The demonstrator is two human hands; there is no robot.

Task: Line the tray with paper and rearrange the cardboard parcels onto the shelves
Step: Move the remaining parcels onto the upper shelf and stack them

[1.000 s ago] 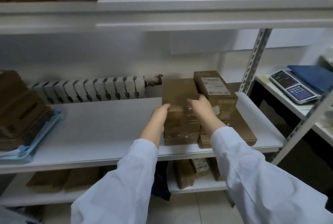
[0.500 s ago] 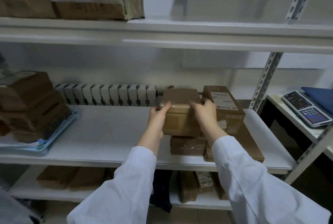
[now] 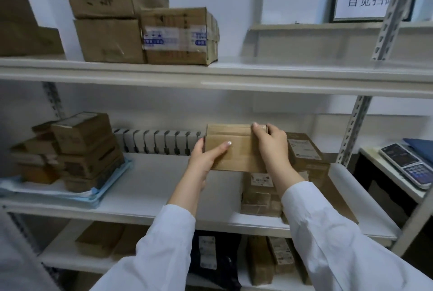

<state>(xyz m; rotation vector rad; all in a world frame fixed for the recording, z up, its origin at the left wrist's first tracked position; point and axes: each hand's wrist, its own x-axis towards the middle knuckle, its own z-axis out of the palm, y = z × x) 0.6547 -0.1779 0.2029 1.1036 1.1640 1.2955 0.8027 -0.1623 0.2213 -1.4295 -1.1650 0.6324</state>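
Both hands are on one cardboard parcel (image 3: 236, 150) over the right part of the middle shelf (image 3: 152, 183). The left hand (image 3: 206, 158) grips its left end with the thumb laid across the front face, and the right hand (image 3: 271, 147) is curled over the top right corner. So both are full, holding the same parcel.

The parcel sits level, just above a small stack of parcels (image 3: 260, 197) near the shelf's front edge. I honestly can't tell if it's touching the top one or not. Just beside it on the right there's a labelled parcel (image 3: 304, 150), and that whole group rests on a flat sheet of cardboard (image 3: 337, 199).

Over at the left end of the same shelf is a blue tray (image 3: 112, 181) with white paper (image 3: 46, 191) in it and a pile of parcels (image 3: 86, 150) stacked on top, well apart from the hands. A radiator (image 3: 159, 142) runs along the wall behind the shelf.

The top shelf (image 3: 281, 68) has bigger boxes (image 3: 178, 35) at its left half. The bottom shelf (image 3: 65, 258) holds more parcels — a few stand upright (image 3: 260, 260) under the right side. Off to the right, a keypad scale (image 3: 407, 164) sits on a side desk (image 3: 372, 156).
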